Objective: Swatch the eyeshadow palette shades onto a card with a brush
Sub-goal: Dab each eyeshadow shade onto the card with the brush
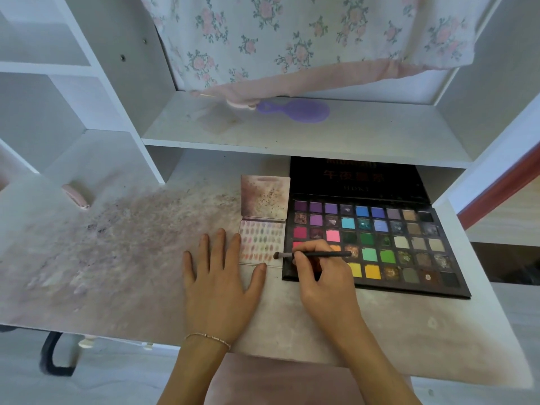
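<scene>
We see our right hand pinching a thin black brush between the thumb and the curled fingers. The brush lies almost flat and points to the left. Its soft tip sits right at the right edge of the card, near the bottom rows of color marks. The card is small and pale, with many little smudges of pink, green and purple in neat rows. It lies flat on the desk, just beside the left side of the big eyeshadow palette. Our left hand rests flat on the desk with its fingers straight and spread, holding nothing. Its pointer finger lies along the card's left edge, and its thumb touches the card's bottom edge. The palette is black and open, with its lid tipped back under the shelf. It has many square colors: purples and blues at the top, pinks on the left, greens in the middle, yellows at the bottom, and browns and grays on the right. Part of our right hand covers the palette's lower left corner. A stained square flap stands just behind the card. The desk is dusty with pink and gray powder on the left. A purple hairbrush lies on the shelf above, under a flowery cloth. A thin bracelet is on our left wrist.
</scene>
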`<control>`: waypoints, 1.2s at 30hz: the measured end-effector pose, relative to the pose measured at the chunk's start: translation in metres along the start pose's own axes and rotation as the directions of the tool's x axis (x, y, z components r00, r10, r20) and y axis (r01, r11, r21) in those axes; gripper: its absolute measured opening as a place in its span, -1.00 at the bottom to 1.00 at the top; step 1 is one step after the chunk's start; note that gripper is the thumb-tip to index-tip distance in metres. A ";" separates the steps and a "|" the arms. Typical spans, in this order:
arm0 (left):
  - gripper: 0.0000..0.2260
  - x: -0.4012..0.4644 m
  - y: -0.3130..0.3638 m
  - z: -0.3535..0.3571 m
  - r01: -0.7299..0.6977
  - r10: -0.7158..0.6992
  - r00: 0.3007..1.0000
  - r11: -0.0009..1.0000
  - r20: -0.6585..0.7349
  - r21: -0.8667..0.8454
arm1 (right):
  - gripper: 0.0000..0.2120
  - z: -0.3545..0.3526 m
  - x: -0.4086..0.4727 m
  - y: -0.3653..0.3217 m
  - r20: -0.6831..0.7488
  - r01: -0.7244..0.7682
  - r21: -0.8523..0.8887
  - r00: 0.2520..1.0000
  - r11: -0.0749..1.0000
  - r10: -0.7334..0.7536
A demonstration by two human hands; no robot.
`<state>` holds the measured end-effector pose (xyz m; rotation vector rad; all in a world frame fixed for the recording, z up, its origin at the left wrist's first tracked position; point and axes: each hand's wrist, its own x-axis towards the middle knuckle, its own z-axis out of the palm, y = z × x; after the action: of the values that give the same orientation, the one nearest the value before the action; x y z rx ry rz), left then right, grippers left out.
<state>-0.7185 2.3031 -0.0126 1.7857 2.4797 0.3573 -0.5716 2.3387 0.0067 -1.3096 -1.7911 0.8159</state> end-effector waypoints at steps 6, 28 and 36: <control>-0.34 0.000 0.001 -0.001 0.004 -0.004 1.000 1.000 0.001 0.004 | -0.84 0.000 -0.001 0.001 0.006 0.006 0.008 1.000 1.000 -0.006; -0.35 0.000 0.001 -0.003 0.004 -0.003 0.999 1.000 0.032 -0.015 | -0.81 0.000 0.000 0.000 -0.149 0.040 0.139 0.989 0.989 -0.019; -0.38 0.020 -0.011 -0.020 0.007 0.008 0.998 0.979 0.068 -0.204 | -0.79 -0.003 -0.001 0.001 -0.173 -0.011 0.287 0.983 0.958 0.063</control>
<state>-0.7389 2.3158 0.0055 1.6881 2.3022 0.5211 -0.5679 2.3382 0.0072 -1.1885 -1.4500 0.9085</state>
